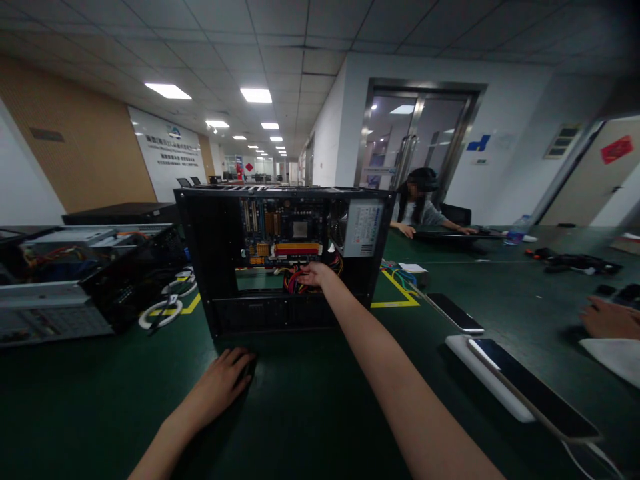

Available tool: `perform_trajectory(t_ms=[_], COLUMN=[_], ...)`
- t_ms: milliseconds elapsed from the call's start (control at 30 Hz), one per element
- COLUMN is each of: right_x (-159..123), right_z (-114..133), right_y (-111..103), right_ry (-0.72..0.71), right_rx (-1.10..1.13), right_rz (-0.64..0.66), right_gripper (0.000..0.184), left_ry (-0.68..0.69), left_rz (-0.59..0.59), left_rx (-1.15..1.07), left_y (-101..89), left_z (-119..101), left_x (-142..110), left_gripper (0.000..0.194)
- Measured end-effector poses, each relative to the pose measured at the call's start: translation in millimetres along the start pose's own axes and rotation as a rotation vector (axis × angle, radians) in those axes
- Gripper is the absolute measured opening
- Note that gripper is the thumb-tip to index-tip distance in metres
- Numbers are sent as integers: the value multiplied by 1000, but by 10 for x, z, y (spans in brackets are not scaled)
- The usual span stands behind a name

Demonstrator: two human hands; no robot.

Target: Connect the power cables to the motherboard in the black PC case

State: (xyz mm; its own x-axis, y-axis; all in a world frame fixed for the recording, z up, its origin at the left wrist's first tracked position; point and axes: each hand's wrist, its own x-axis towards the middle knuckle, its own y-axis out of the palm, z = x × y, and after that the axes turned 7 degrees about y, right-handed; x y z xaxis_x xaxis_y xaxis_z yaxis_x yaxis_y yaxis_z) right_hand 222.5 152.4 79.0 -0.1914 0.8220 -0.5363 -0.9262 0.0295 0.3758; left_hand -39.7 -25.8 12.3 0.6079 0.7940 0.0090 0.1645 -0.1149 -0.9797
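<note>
An open black computer case [255, 313] stands upright on the green table in front of me. Inside it I see the motherboard [300, 230], with yellow and red memory slots, and a silver power supply [361, 228] at the upper right. My right hand [316, 275] reaches into the lower part of the case. Its fingers are closed around a bundle of coloured power cables [293, 280]. My left hand [227, 375] lies on the tabletop before the case's left corner, its fingers stretched out; a dark patch beside the fingertips is too dim to make out.
To the left lies another opened computer case [55, 307], beside a white cable coil [160, 312]. Phones [535, 387] and a white slab [487, 377] lie on the right. Another person [420, 207] sits across the table; a co-worker's hand [610, 319] shows at the right edge.
</note>
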Motion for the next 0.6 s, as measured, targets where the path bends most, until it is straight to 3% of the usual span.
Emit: perform_trajectory(t_ms=[600], right_x=[23], right_z=[-17], right_y=[-8], right_ry=[13], right_rx=[-8], right_rz=[2], right_gripper=[11], left_ry=[-2], left_rz=[13], left_rx=[20], left_y=[-33], left_z=[-49], left_x=[-5], left_gripper=[41])
